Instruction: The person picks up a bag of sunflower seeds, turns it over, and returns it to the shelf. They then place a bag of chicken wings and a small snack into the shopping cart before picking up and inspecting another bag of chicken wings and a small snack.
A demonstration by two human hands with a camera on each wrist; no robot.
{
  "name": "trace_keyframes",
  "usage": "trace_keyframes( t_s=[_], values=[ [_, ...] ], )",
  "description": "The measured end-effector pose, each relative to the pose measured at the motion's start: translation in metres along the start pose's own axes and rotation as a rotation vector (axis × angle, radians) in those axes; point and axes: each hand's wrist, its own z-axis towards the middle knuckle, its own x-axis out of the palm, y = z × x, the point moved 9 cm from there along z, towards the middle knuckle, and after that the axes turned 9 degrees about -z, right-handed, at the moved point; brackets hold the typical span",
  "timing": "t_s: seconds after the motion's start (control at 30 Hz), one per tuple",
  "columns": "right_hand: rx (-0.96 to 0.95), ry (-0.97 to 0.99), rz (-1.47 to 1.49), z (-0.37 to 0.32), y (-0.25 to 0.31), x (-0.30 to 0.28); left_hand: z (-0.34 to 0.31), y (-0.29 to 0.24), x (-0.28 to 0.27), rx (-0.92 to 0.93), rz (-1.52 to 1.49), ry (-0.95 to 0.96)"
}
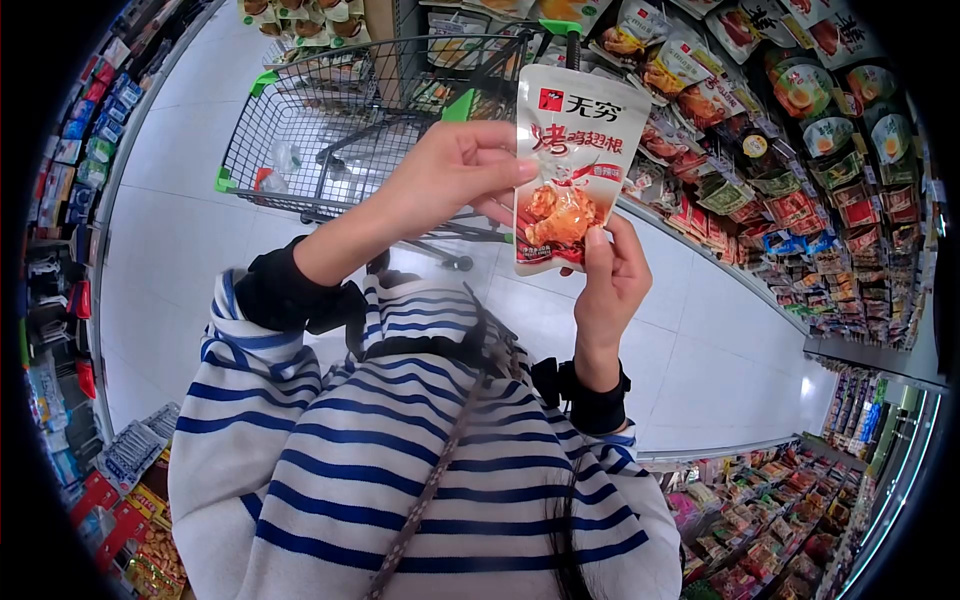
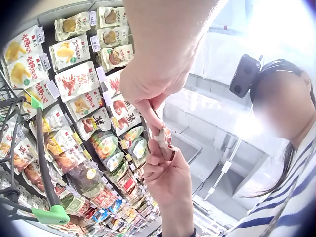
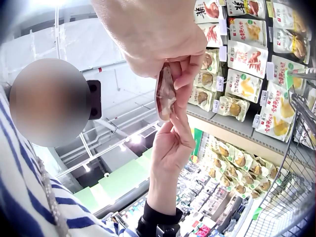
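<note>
A white and red snack pouch point(image 1: 572, 185) with a picture of roasted chicken stands upright in front of the striped-shirt wearer, its printed face toward the head camera. The left hand point(image 1: 455, 175) pinches the pouch's left edge between thumb and fingers. Lower down on the opposite side, the right hand point(image 1: 612, 275) holds the bottom right corner, thumb on the front and fingers behind. Seen edge-on in the right wrist view, the pouch point(image 3: 164, 94) looks plump. Both hands also show close together around it in the left wrist view.
Behind the hands is a wire shopping cart point(image 1: 300, 135) with green corners and a small clear-wrapped item inside. Shelves of hanging snack pouches point(image 1: 700, 100) line the right side. Another stocked shelf point(image 1: 75, 180) runs along the left, with pale floor tiles point(image 1: 160, 200) between.
</note>
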Motion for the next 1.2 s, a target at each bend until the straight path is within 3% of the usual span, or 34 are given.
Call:
trace_keyframes(
  t_s=[0.53,0.63,0.73,0.77,0.87,0.9,1.0,1.13,1.2],
  values=[
    [0.052,0.029,0.068,0.003,-0.008,0.004,-0.001,0.001,0.0,-0.027,0.01,0.009],
    [0.091,-0.001,0.118,0.012,-0.018,-0.001,0.003,-0.001,-0.005,0.233,-0.05,-0.087],
    [-0.032,-0.147,-0.151,0.017,-0.019,-0.018,0.0,0.001,0.0,0.284,0.15,-0.109],
    [-0.092,-0.204,-0.329,0.015,-0.01,-0.022,0.0,0.007,0.011,0.171,0.115,-0.041],
    [-0.473,-0.292,-0.756,0.004,0.029,-0.003,-0.003,0.012,0.035,0.148,-0.144,0.049],
    [-0.593,-0.276,-0.778,0.0,0.034,0.004,-0.004,0.006,0.04,0.283,-0.16,0.042],
    [-0.687,-0.276,-0.905,-0.01,0.044,0.018,-0.001,0.027,0.032,0.032,-0.1,-0.027],
    [-0.691,-0.165,-0.76,-0.017,0.048,0.011,0.0,0.025,0.026,0.16,-0.216,-0.067],
    [-0.574,-0.243,-0.583,-0.013,0.037,-0.008,-0.002,0.023,0.025,0.106,-0.165,-0.087]
  ],
)
